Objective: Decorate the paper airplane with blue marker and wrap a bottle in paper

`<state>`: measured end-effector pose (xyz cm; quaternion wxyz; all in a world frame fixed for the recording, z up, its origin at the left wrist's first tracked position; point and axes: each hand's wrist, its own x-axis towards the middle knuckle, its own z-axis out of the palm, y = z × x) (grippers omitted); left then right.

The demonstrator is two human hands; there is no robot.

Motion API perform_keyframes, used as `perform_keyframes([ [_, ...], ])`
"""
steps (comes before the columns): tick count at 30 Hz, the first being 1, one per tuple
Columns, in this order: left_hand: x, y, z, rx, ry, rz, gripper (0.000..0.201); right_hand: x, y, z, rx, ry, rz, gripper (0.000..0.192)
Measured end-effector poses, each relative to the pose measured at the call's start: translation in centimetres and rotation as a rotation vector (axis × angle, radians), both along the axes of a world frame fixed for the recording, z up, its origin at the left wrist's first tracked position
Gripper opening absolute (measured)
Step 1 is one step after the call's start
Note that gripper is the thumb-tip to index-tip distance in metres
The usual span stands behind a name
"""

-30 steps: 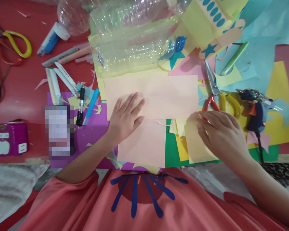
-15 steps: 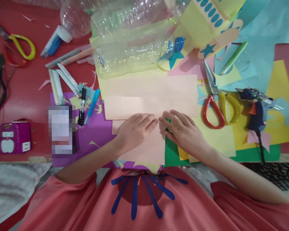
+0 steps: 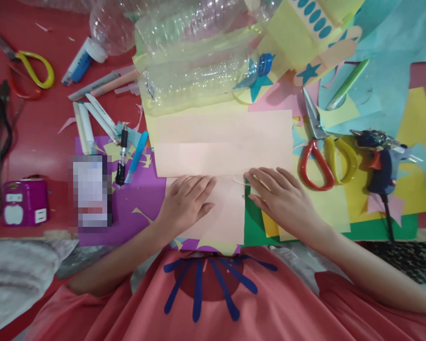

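A long pale-peach paper piece (image 3: 227, 130) lies across the middle, its near edge running left to right. My left hand (image 3: 186, 201) rests palm down with fingers apart, fingertips at the left part of that edge. At the right part, my right hand (image 3: 286, 201) also lies flat, fingers slightly spread. Under and nearer than the long piece is another peach sheet (image 3: 223, 218), partly hidden by my left hand. A thin pale sliver (image 3: 239, 181) shows between the hands, by my right fingertips.
Clear plastic bottles (image 3: 199, 83) lie beyond the paper. To the right are scissors (image 3: 317, 142) and a glue gun (image 3: 379, 166). On the left sit a phone (image 3: 92, 189), a black pen (image 3: 122, 154), a purple box (image 3: 24, 202) and more scissors (image 3: 33, 71). Paper scraps are scattered about.
My hands, close together at the middle of the paper's near edge before, have moved apart along it, the left one to the left and the right one to the right.
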<state>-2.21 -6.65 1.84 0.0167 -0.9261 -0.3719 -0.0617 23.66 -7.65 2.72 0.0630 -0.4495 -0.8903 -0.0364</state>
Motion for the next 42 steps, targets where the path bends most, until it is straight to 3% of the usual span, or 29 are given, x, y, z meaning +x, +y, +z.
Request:
perform_keyframes([
  [8,-1.5,-0.4,0.0,-0.086,-0.007,0.077,0.041,1.2,-0.4,0.4,-0.007,-0.032,-0.028,0.031],
  [18,-3.0,-1.1,0.6,-0.029,0.039,0.140,0.039,2.0,-0.9,0.4,-0.036,-0.046,-0.037,0.036],
  [25,-4.1,-1.7,0.8,-0.068,0.106,0.257,0.041,3.1,-1.5,0.9,-0.055,-0.054,-0.101,0.042],
  [35,-4.6,-1.9,0.8,-0.084,0.037,0.276,0.043,3.9,-1.4,1.0,-0.063,0.000,-0.084,0.041],
  [42,-4.6,-2.1,0.7,-0.095,0.023,0.287,0.055,4.4,-1.4,1.1,-0.068,0.005,-0.096,0.035],
])
